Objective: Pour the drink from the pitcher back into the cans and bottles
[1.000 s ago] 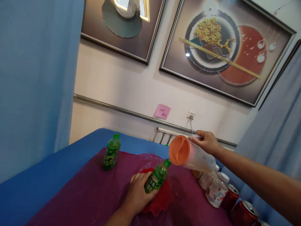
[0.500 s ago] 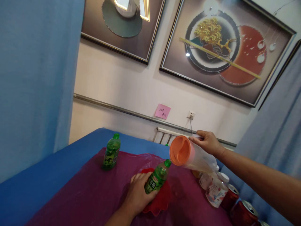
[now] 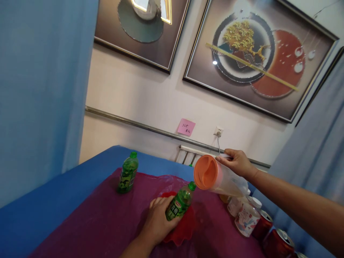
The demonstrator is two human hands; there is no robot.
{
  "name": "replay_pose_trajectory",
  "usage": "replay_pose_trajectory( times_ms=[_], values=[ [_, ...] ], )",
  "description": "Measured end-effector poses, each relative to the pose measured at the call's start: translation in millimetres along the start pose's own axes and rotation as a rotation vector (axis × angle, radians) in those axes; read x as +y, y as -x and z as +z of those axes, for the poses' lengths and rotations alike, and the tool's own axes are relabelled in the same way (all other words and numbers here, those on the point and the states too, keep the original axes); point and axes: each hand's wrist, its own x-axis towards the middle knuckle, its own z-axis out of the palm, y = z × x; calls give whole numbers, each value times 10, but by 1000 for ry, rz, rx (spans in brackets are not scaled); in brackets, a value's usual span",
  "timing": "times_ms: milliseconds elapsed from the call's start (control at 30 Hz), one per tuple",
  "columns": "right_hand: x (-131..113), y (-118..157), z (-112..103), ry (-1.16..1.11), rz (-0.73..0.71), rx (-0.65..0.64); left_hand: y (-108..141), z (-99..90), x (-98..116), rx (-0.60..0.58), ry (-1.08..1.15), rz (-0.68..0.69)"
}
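My left hand (image 3: 158, 218) is closed round a green-labelled plastic bottle (image 3: 178, 204), held tilted to the right over a red scalloped bowl (image 3: 185, 229). The bottle's neck has a green top. My right hand (image 3: 236, 163) grips the handle of a clear pitcher (image 3: 231, 181) with an orange lid (image 3: 205, 172). The pitcher leans far over to the left, with some pale liquid along its lower side. Its lid is close beside the bottle's top; whether they touch or liquid flows, I cannot tell.
Another green bottle (image 3: 128, 173) stands upright at the left on the purple sheet (image 3: 94, 218). Along the right edge are a white-capped bottle (image 3: 247, 218) and red cans (image 3: 279, 243). Blue curtains (image 3: 43, 89) hang on both sides; a metal rail (image 3: 139, 124) crosses the wall behind.
Almost nothing differs. Both hands keep their holds on the bottle and the pitcher, and the view has shifted very slightly.
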Motion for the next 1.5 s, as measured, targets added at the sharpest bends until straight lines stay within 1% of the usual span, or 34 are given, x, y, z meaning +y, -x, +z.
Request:
replay_pose_trajectory(
  times_ms=[200,567,700,833,1033,1300,1500],
  values=[
    [-6,4,-13,15,3,-2,-4,-3,7,-16,-4,0],
    [-30,-4,-38,12,-1,13,-6,5,-5,-2,-4,20],
    [-21,4,-43,6,17,-3,-2,-8,7,-14,4,8],
    [-31,17,-53,13,12,11,-2,-9,14,-25,6,-5],
    [-54,25,-68,10,7,2,-1,-5,7,-27,8,2],
    [-35,24,-55,23,3,-2,5,-42,63,-27,9,-11],
    [-59,25,-69,33,-2,11,8,-15,29,-8,4,2]
  ],
)
